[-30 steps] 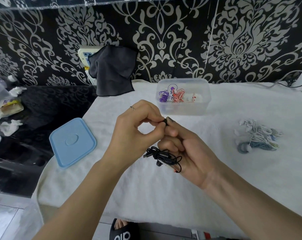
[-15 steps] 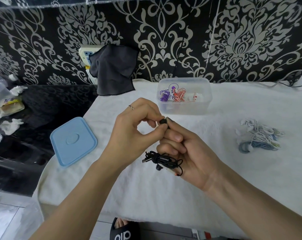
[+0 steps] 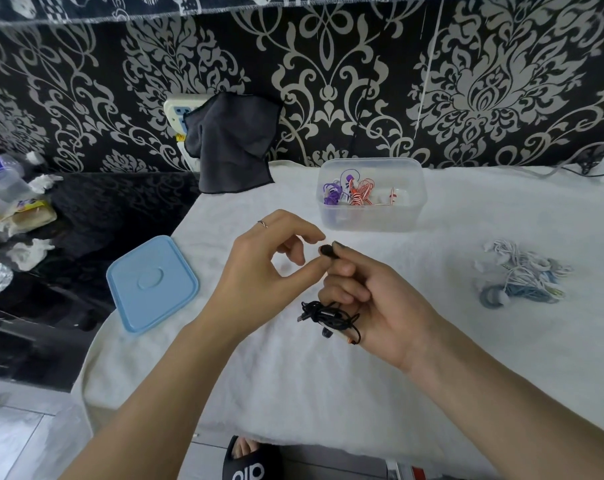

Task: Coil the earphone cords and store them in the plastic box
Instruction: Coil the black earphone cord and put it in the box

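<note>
My right hand point(image 3: 380, 306) holds a black earphone point(image 3: 330, 315) above the white towel. Its coiled cord bundle hangs from my lower fingers, and my thumb and forefinger pinch one black earbud point(image 3: 326, 251). My left hand point(image 3: 259, 271) curls its thumb and forefinger round that same earbud, the forefinger tip just above it. The clear plastic box point(image 3: 369, 221) stands open behind my hands, holding purple, red and white coiled earphones. A tangle of white and blue earphones point(image 3: 522, 275) lies on the towel to the right.
The box's blue lid point(image 3: 151, 284) lies flat at the towel's left edge. A dark cloth point(image 3: 231, 143) hangs on the wall over a socket. Bottles and wrappers point(image 3: 13, 216) clutter the black counter at left. A slippered foot point(image 3: 248, 462) shows below the table's front edge.
My left forefinger has loosened its pinch and lifted slightly off the earbud, which now shows more fully. Both hands stay in nearly the same place.
</note>
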Action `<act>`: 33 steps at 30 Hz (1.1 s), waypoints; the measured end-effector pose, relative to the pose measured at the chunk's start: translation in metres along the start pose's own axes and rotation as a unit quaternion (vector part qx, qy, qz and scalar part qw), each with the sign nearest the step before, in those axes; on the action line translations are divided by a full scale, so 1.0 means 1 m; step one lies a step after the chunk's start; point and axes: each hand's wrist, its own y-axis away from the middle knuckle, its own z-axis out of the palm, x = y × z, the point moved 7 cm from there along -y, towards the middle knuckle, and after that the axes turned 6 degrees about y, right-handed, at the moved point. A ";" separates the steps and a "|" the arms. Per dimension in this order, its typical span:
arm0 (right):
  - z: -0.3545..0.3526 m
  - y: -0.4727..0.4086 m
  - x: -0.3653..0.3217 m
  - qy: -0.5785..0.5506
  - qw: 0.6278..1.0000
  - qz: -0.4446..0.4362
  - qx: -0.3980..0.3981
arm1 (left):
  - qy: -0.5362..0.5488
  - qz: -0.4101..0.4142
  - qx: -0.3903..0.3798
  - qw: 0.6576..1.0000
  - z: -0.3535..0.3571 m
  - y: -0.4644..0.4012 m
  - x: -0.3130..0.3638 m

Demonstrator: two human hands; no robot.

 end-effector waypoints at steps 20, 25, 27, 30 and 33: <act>-0.019 -0.021 -0.034 -0.092 0.993 -0.071 -0.005 | 0.283 -0.350 -0.222 0.865 0.049 0.037 -0.055; -0.027 -0.018 -0.036 -0.035 0.995 -0.089 0.041 | 0.272 -0.361 -0.190 0.872 0.046 0.034 -0.058; -0.034 -0.017 -0.037 0.041 0.993 -0.079 0.082 | 0.275 -0.366 -0.184 0.870 0.044 0.034 -0.058; -0.049 -0.020 -0.044 0.219 0.958 -0.088 0.165 | 0.291 -0.369 -0.147 0.870 0.039 0.030 -0.060; -0.056 -0.021 -0.050 0.382 0.894 -0.107 0.210 | 0.268 -0.355 -0.108 0.889 0.032 0.024 -0.060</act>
